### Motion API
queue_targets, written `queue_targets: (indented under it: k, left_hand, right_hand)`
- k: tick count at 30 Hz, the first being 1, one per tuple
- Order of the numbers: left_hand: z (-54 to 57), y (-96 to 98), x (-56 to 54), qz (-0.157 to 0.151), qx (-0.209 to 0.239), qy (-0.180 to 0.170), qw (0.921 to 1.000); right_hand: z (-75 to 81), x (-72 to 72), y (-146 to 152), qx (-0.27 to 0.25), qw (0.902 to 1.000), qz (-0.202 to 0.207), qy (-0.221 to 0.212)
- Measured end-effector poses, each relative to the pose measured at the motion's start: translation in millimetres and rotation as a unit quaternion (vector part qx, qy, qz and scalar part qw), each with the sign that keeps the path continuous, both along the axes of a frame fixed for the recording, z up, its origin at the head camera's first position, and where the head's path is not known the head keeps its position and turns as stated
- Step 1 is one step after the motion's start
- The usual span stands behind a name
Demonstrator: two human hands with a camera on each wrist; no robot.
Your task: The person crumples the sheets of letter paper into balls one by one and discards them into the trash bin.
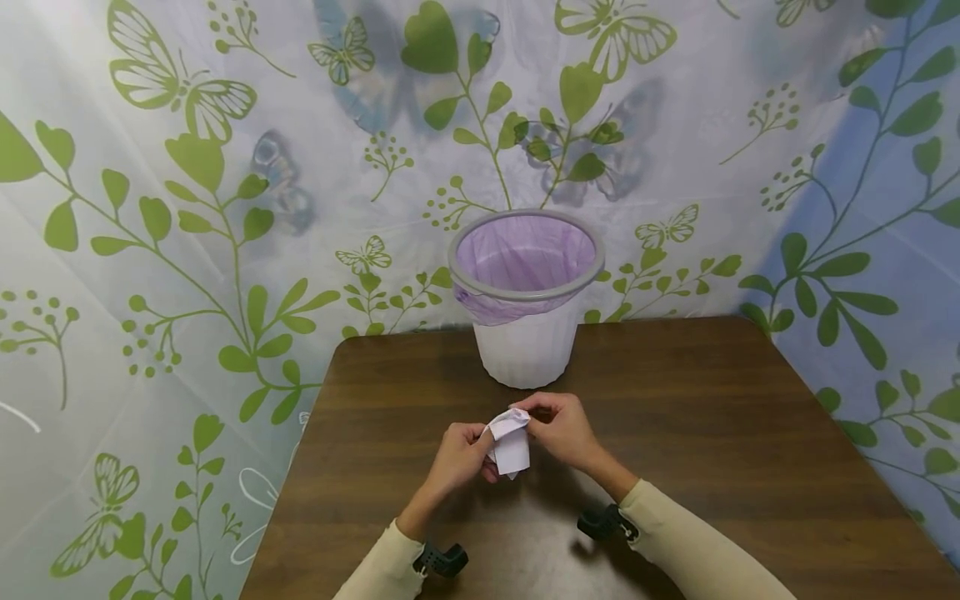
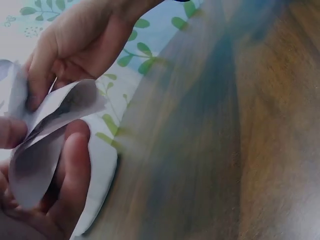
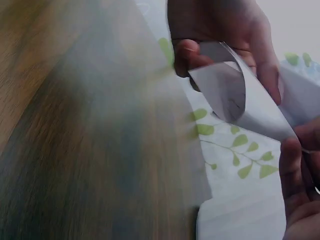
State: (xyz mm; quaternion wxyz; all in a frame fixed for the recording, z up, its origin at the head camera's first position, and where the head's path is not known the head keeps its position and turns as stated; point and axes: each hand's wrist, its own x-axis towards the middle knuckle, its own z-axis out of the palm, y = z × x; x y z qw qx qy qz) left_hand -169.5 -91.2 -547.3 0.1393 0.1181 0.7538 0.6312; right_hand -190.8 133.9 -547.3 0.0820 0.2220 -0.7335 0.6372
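Both hands hold one folded piece of white paper (image 1: 513,450) above the table, in front of the bin. My left hand (image 1: 459,457) grips its left side, with the thumb on the near face and fingers behind. At the upper right corner, my right hand (image 1: 562,429) pinches the edge between thumb and fingers. In the left wrist view the paper (image 2: 37,170) bends into curved layers, cradled by the left fingers (image 2: 75,165). From the right wrist, a curled flap of the paper (image 3: 225,92) shows beside the left hand (image 3: 220,22).
A white bin (image 1: 525,346) with a grey rim and a purple liner (image 1: 491,310) stands at the back of the brown wooden table (image 1: 675,417). Behind it hangs a curtain (image 1: 420,167) printed with leaves and butterflies. Dark wrist straps (image 1: 442,560) sit on both forearms.
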Motion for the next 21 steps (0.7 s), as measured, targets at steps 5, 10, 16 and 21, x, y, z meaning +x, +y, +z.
queue_targets:
  k: [5, 10, 16, 21]
  left_hand:
    - [-0.3, -3.2, -1.6, -0.029, 0.057, -0.043, 0.997]
    - [-1.1, -5.0, -3.0, -0.025, 0.088, -0.081, 0.9925]
    - [-2.5, -7.5, -5.3, 0.018, 0.113, -0.105, 0.9879]
    - [0.1, -9.0, -7.2, 0.021, 0.112, -0.105, 0.9879]
  right_hand:
    - [-0.6, -0.9, -1, 0.03, 0.9928, -0.029, 0.112]
    - [4.2, -2.0, 0, 0.099, 0.9732, -0.015, 0.207]
    - [8.1, -1.2, 8, 0.129, 0.9764, 0.071, 0.158]
    - [8.9, -0.5, 11, 0.099, 0.9874, 0.11, 0.055]
